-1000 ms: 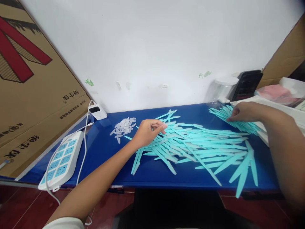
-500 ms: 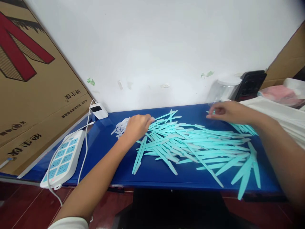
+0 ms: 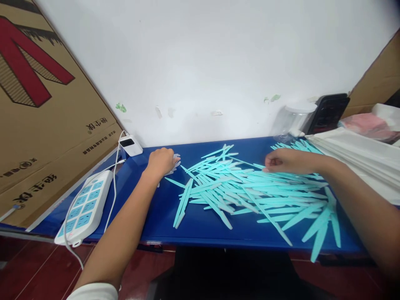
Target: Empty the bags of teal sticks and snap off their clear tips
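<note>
Turquoise sticks [image 3: 218, 183] are lying in a loose, overlapping heap on the blue table [image 3: 190, 235], between your hands and reaching under your right hand [image 3: 278, 161]. That hand is curling its fingers over the heap's far side; a slim stick [image 3: 242, 161] is pointing leftward from near its fingertips, though whether you are gripping it cannot be told. Your left hand [image 3: 161, 162] is covering small clear pieces [image 3: 176, 160], its grasp hidden. Pinching lightly, palm raised, would likely avoid scattering them. Beyond your right hand, more turquoise sticks [image 3: 301, 145] are lying near a lidded jar [image 3: 295, 118].
</note>
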`<state>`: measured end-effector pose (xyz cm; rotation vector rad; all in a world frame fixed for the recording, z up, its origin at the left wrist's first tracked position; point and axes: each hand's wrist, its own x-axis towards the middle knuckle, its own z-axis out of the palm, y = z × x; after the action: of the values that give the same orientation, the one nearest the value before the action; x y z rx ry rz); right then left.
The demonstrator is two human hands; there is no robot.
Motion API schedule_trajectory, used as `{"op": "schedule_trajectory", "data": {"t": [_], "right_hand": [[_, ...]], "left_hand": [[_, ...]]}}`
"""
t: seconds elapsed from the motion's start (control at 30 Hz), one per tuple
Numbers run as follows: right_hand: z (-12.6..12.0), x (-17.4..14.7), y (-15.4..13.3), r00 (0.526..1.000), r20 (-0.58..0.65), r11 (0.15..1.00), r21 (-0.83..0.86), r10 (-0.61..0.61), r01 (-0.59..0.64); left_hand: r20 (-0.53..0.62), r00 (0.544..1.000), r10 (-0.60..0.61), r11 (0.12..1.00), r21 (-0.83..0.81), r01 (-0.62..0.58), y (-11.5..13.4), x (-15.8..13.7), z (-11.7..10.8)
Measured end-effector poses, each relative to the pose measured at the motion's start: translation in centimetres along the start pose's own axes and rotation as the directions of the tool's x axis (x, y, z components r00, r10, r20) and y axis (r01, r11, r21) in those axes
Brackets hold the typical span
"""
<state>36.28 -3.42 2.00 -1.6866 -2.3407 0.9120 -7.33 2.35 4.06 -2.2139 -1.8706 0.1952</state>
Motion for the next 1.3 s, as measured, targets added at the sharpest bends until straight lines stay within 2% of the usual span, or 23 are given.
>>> {"op": "schedule_trajectory", "data": {"t": [0.23, 0.33, 0.4, 0.5, 0.6, 0.7, 0.8, 0.87, 0.97, 1.03, 1.07, 1.2, 1.3], "right_hand": [[0.1, 0.2, 0.1, 0.999, -0.048, 0.998, -0.065, -0.011, 0.008], [0.0, 0.6, 0.4, 0.988, -0.144, 0.996, -0.078, -0.049, 0.038], [0.1, 1.0, 0.5, 0.953, -0.293, 0.994, -0.093, -0.082, 0.057], [0.6, 1.8, 0.4, 0.850, -0.516, 0.994, -0.083, -0.107, 0.075], [1.4, 2.5, 0.1, 0.786, -0.615, 0.987, 0.091, -0.051, 0.136], [2.1, 3.3, 0.5, 0.792, -0.600, 0.925, 0.355, 0.115, 0.134], [2.6, 3.9, 1.5, 0.826, -0.501, 0.894, 0.448, 0.258, -0.008], [2.9, 4.3, 2.0, 0.834, -0.460, 0.913, 0.389, 0.306, -0.121], [3.2, 4.7, 2.0, 0.793, -0.519, 0.948, 0.171, 0.319, -0.270], [3.3, 4.9, 1.4, 0.775, -0.548, 0.933, 0.027, 0.314, -0.359], [3.3, 5.0, 1.1, 0.783, -0.537, 0.919, -0.032, 0.315, -0.393], [3.0, 5.5, -0.1, 0.854, -0.417, 0.898, -0.165, 0.311, -0.407], [2.8, 5.6, -0.4, 0.868, -0.411, 0.917, -0.152, 0.280, -0.368]], "left_hand": [[-0.122, 0.987, 0.107, 0.991, -0.063, -0.116, 1.2, -0.3, 0.2], [-0.173, 0.970, 0.169, 0.978, -0.091, -0.187, 2.2, -0.6, 0.4], [-0.187, 0.959, 0.211, 0.966, -0.112, -0.234, 2.9, -0.9, 0.3], [-0.216, 0.941, 0.262, 0.944, -0.146, -0.296, 3.7, -1.3, 0.0], [-0.253, 0.927, 0.278, 0.929, -0.177, -0.327, 4.0, -1.5, -0.2], [-0.269, 0.924, 0.272, 0.922, -0.203, -0.331, 4.1, -1.6, -0.2], [-0.267, 0.923, 0.278, 0.917, -0.211, -0.338, 4.2, -1.7, -0.2], [-0.273, 0.920, 0.282, 0.914, -0.214, -0.344, 4.2, -1.8, -0.3], [-0.286, 0.915, 0.283, 0.909, -0.223, -0.351, 4.3, -1.9, -0.4], [-0.290, 0.913, 0.286, 0.906, -0.229, -0.356, 4.4, -1.9, -0.4], [-0.292, 0.912, 0.287, 0.905, -0.231, -0.359, 4.4, -1.9, -0.4], [-0.298, 0.908, 0.295, 0.897, -0.240, -0.371, 4.6, -1.9, -0.2], [-0.321, 0.897, 0.305, 0.882, -0.260, -0.393, 4.6, -1.9, -0.1]]}}
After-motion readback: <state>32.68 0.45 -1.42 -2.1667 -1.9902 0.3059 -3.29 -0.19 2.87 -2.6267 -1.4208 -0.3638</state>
